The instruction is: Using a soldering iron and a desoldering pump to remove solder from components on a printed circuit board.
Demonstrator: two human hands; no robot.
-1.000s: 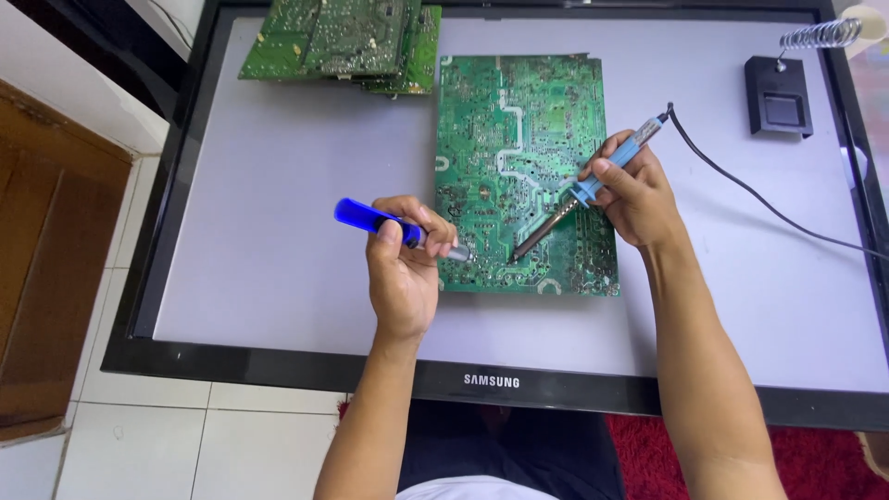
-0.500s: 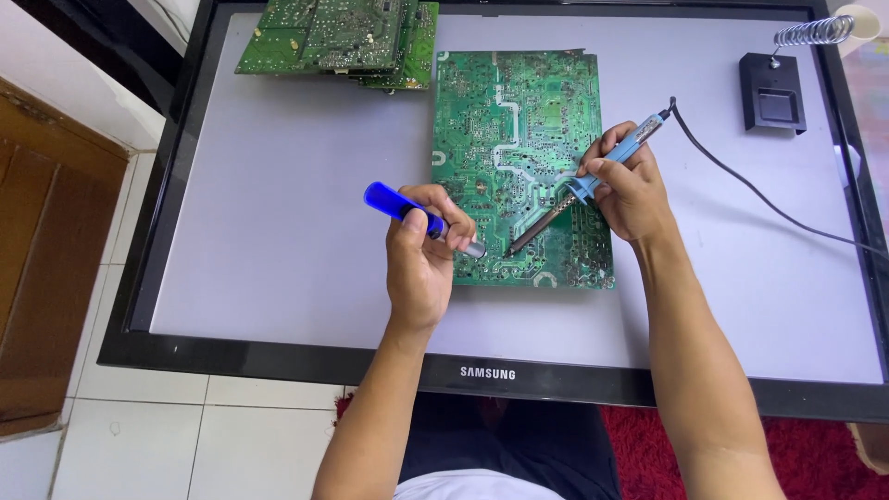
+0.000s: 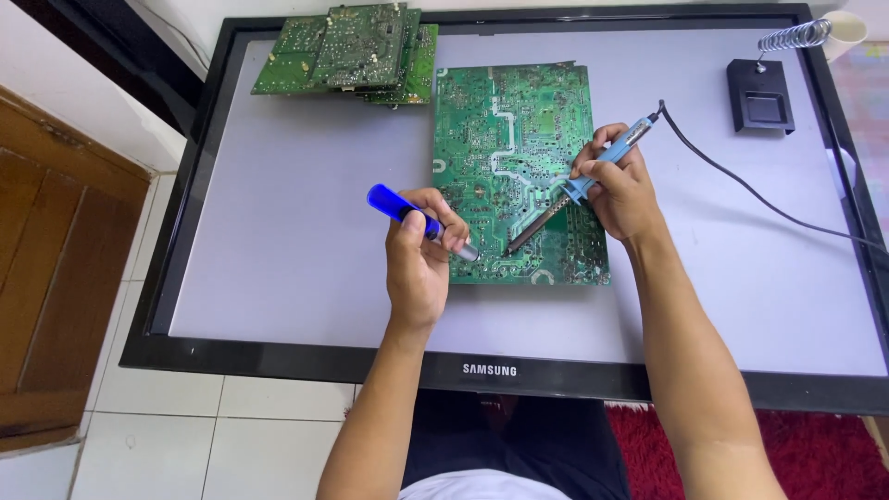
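Since the earlier frames, left hand (image 3: pixel 421 255) has carried the blue pump tool (image 3: pixel 419 220) rightward, from clear of the board to its lower left edge; right hand (image 3: pixel 619 185) keeps much the same place.

Flat screen panel (image 3: pixel 278 231) lies face up beneath both hands and carries everything; black frame all round, pale grey face.

Large green circuit board (image 3: pixel 505 130) lies flat on the panel between the two hands, solder side up.

Stack of smaller green boards (image 3: pixel 347 51) sits beyond the left hand, near the panel's far left corner, just beside the large board's top corner.

Black stand with a wire coil (image 3: pixel 761 93) sits beyond the right hand, near the far right corner.

Black cord (image 3: pixel 741 185) runs from the iron's rear end away past the right hand to the panel's right edge.

Right hand is clenched around the soldering iron (image 3: pixel 579 185) in a pen grip, tip angled down onto the board's lower middle.

Left hand is wrapped around the blue pump tool, its silver nose resting at the board's lower left, close to the iron's tip.
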